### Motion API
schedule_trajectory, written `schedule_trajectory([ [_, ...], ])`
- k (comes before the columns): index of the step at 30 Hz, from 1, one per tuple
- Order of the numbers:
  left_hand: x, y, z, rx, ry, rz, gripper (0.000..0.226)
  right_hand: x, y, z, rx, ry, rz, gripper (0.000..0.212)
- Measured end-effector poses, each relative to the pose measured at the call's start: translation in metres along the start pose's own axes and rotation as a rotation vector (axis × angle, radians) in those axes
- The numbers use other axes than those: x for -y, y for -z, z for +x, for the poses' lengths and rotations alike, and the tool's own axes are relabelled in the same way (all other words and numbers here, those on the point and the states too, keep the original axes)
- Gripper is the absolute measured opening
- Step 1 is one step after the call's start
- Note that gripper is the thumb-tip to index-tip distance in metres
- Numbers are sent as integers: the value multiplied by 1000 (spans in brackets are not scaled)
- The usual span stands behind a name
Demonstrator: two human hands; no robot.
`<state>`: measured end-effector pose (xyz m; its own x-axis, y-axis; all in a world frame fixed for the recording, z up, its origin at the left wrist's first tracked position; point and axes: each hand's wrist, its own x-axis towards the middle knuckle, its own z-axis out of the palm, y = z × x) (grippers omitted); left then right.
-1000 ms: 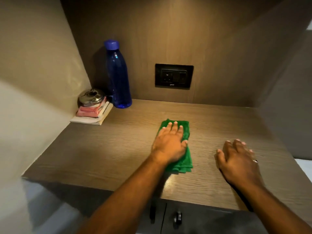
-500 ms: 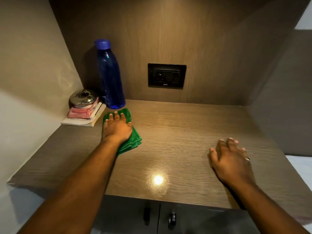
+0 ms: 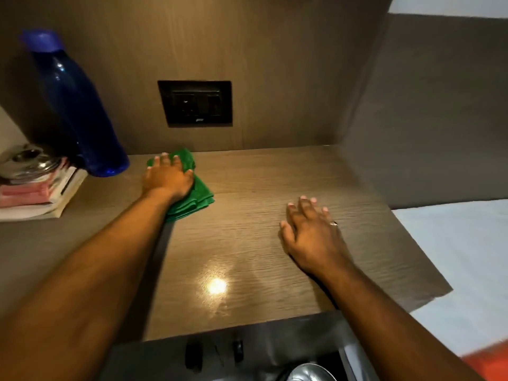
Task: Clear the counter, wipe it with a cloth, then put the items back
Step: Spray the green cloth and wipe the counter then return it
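A folded green cloth lies on the wooden counter, close to the back wall. My left hand presses flat on the cloth with its fingers spread toward the wall. My right hand rests palm down on the bare counter to the right, holding nothing; a ring shows on one finger. A tall blue bottle stands at the back left, just left of the cloth.
A steel lidded container sits on a pink pack and a book in the left corner. A black switch plate is on the back wall. Cabinet handles and a steel vessel lie below the counter's front edge.
My left hand has slid the cloth from mid-counter left toward the book, then back right and up to the rear wall beside the bottle. The right hand stayed put.
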<state>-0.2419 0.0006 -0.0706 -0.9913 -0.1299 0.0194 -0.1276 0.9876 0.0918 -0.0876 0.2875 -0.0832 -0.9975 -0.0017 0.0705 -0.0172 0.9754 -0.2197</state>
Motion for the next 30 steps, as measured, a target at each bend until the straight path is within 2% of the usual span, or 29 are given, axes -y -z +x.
schedule_trajectory([
  [4, 23, 1, 29, -73, 278, 5, 68, 1, 2, 1, -10, -9, 24, 67],
  [7, 20, -2, 45, -89, 334, 65, 70, -1, 0, 2, -18, -3, 43, 65],
  [11, -4, -3, 46, -67, 360, 24, 71, -1, -3, 4, -36, 5, 48, 65],
  [13, -34, -1, 39, -52, 272, 0, 69, -2, -3, 5, -43, 12, 36, 65],
  [17, -113, -12, -4, 3, -190, -16, 68, -4, -4, 6, -87, 4, 80, 58],
  [19, -139, -14, -39, 45, -348, -8, 68, -8, -4, 7, -179, -34, 197, 50],
  [21, -144, -17, -88, 68, -434, -39, 67, -11, -2, 7, -294, -124, 358, 45],
  [24, -131, -21, -173, 74, -519, -153, 69, -13, 9, 0, -405, -283, 600, 40],
  [27, -116, -10, -202, 142, -539, -288, 65, -4, 19, -20, -371, -415, 614, 36],
  [28, -110, -1, -202, 177, -503, -411, 62, 0, 19, -29, -363, -426, 562, 35],
  [30, -93, 16, -198, 147, -295, -703, 52, 17, 21, -48, -310, -375, 424, 29],
])
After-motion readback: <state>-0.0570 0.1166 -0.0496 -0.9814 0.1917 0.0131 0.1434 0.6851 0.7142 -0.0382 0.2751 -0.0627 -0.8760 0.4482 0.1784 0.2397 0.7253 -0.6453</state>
